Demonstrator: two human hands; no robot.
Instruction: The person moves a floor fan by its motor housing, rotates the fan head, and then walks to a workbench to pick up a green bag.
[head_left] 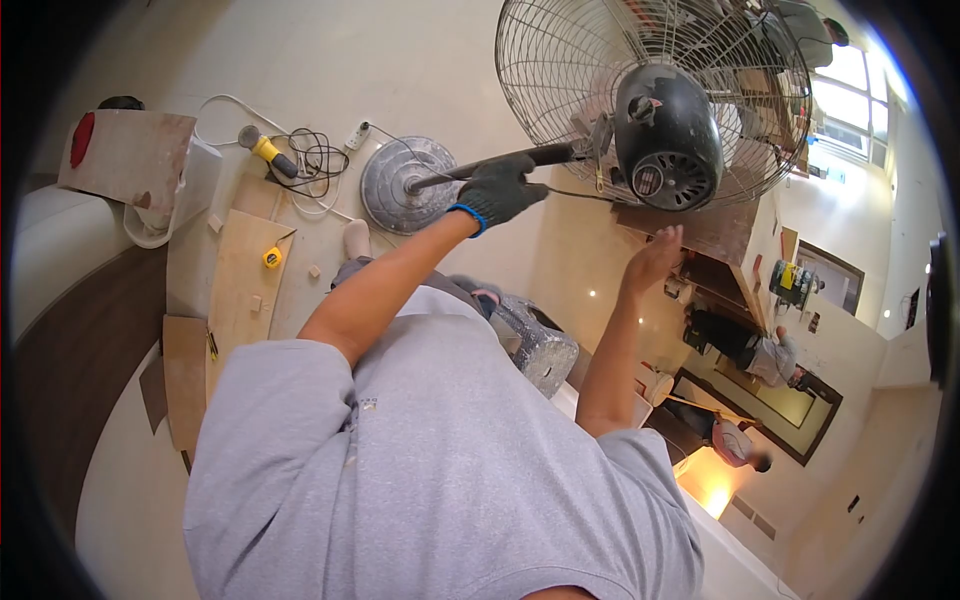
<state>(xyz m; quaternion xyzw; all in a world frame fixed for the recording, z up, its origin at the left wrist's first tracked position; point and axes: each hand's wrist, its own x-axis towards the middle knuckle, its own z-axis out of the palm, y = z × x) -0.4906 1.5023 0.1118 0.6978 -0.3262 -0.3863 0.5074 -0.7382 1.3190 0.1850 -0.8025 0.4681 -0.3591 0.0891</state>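
Note:
A pedestal fan with a wire cage [560, 60] and a black motor housing [668, 135] stands before me, its round, dusty base [400, 210] on the floor. My left hand [498, 192], in a dark glove with a blue cuff, closes over the fan's pole [548, 156]; part of the grip is hidden. Bare and empty, my right hand [655, 258] is raised just below the motor housing in the picture, fingers stretched out. A gap shows between it and the housing. The fan's cord runs close by the gloved hand.
A yellow-and-black power tool [266, 150] lies beside tangled cable [318, 155] and a power strip [357, 135]. Boards [245, 290] carry a yellow tape measure [271, 258]. A spattered grey step stool [545, 350] is close to me. Other people [735, 440] work farther off.

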